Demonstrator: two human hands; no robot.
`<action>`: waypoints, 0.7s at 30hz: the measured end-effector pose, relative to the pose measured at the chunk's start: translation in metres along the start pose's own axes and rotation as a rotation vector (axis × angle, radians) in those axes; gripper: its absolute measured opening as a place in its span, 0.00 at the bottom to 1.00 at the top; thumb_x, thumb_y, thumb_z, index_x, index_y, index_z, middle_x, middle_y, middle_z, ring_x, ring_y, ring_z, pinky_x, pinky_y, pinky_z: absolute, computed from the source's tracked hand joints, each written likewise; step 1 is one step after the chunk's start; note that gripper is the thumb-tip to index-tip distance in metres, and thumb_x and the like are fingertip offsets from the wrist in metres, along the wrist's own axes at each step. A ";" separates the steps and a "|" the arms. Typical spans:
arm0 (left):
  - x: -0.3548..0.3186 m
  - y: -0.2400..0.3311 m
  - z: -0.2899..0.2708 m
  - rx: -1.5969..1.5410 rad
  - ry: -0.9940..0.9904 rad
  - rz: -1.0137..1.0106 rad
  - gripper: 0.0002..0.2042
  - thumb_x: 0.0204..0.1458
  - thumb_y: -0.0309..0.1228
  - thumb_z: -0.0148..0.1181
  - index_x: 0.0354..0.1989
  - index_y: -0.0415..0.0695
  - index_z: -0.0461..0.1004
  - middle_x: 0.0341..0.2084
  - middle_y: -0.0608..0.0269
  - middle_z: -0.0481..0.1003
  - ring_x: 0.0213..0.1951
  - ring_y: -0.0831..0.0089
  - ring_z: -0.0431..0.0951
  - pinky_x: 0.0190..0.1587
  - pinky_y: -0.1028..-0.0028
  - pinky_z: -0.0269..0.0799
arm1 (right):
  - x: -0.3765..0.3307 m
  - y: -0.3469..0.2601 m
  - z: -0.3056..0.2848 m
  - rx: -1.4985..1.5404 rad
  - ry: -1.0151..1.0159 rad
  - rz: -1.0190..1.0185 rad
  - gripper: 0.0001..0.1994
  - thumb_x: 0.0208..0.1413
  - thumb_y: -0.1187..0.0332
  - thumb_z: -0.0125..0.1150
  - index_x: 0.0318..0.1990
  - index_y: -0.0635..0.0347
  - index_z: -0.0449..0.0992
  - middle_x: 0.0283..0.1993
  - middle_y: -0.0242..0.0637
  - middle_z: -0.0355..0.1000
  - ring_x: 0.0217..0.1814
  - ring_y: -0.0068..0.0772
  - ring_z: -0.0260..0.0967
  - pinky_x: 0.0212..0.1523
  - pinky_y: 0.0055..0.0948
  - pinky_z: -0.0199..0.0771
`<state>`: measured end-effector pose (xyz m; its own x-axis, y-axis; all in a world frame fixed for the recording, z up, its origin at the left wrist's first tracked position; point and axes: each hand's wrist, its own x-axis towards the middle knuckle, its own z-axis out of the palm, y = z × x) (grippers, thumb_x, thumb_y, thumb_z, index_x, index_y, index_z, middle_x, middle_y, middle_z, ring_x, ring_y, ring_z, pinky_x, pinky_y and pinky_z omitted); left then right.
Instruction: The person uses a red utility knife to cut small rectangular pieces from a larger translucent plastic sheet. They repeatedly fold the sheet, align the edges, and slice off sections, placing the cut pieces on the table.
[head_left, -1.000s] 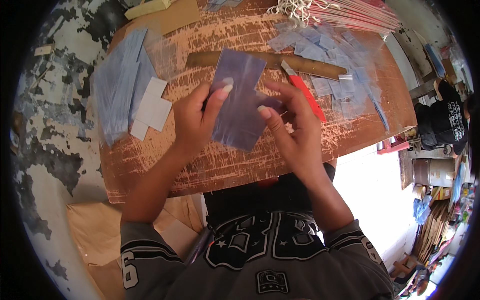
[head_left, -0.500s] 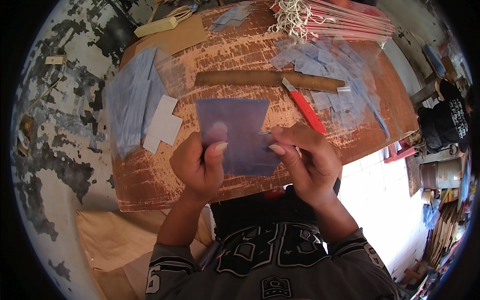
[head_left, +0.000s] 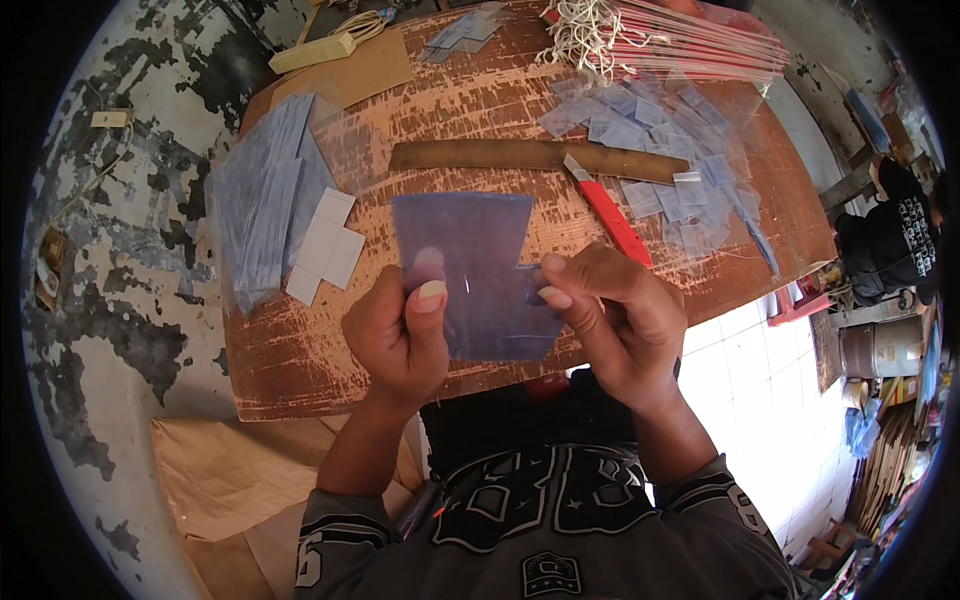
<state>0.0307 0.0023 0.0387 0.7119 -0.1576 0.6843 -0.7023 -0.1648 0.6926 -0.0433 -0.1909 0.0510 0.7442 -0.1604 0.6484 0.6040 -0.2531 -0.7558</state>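
Observation:
Above the near part of the table I hold up a bluish see-through plastic sheet (head_left: 478, 275), notched on its right side. My left hand (head_left: 395, 335) grips its left edge, thumb in front and a fingertip showing through from behind. At the right, my right hand (head_left: 628, 325) pinches the sheet's lower tab between thumb and forefinger. Just beyond that hand lies a red-handled cutter knife (head_left: 612, 222), its blade tip against a brownish flat strip (head_left: 480, 157). Left of my left hand is a white card shape (head_left: 325, 246) with stepped edges.
A stack of plastic sheets (head_left: 255, 205) lies on the table's left. Loose plastic pieces (head_left: 650, 125) are heaped at the right, below a bundle of white cords (head_left: 590, 40). A power strip (head_left: 312, 53) sits at far left. Someone in black (head_left: 885, 240) is off to the right.
The sheet has tilted slightly and its lower edge sits a little lower. Both hands keep their hold, the right shifting only slightly.

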 end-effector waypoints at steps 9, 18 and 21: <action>-0.004 0.001 -0.001 0.010 -0.077 -0.077 0.18 0.70 0.39 0.51 0.39 0.32 0.75 0.27 0.70 0.72 0.30 0.85 0.67 0.32 0.81 0.62 | -0.005 -0.002 0.004 0.052 0.092 0.210 0.15 0.59 0.83 0.68 0.53 0.64 0.78 0.44 0.37 0.81 0.41 0.20 0.79 0.40 0.21 0.78; -0.004 0.007 0.008 -0.133 -0.031 -0.162 0.16 0.70 0.35 0.53 0.32 0.36 0.72 0.22 0.74 0.67 0.27 0.87 0.61 0.29 0.82 0.57 | -0.007 0.006 0.001 0.111 0.070 0.193 0.11 0.62 0.81 0.68 0.50 0.64 0.77 0.45 0.38 0.81 0.44 0.21 0.79 0.43 0.21 0.79; -0.006 -0.001 0.012 -0.149 -0.003 -0.149 0.16 0.69 0.33 0.57 0.29 0.35 0.72 0.16 0.73 0.66 0.21 0.89 0.61 0.23 0.81 0.56 | -0.010 0.007 -0.002 0.128 0.059 0.230 0.11 0.63 0.80 0.67 0.50 0.64 0.76 0.45 0.37 0.80 0.45 0.22 0.79 0.44 0.21 0.79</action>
<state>0.0269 -0.0086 0.0313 0.8075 -0.1450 0.5717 -0.5822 -0.0402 0.8121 -0.0469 -0.1929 0.0391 0.8505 -0.2556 0.4597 0.4547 -0.0817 -0.8869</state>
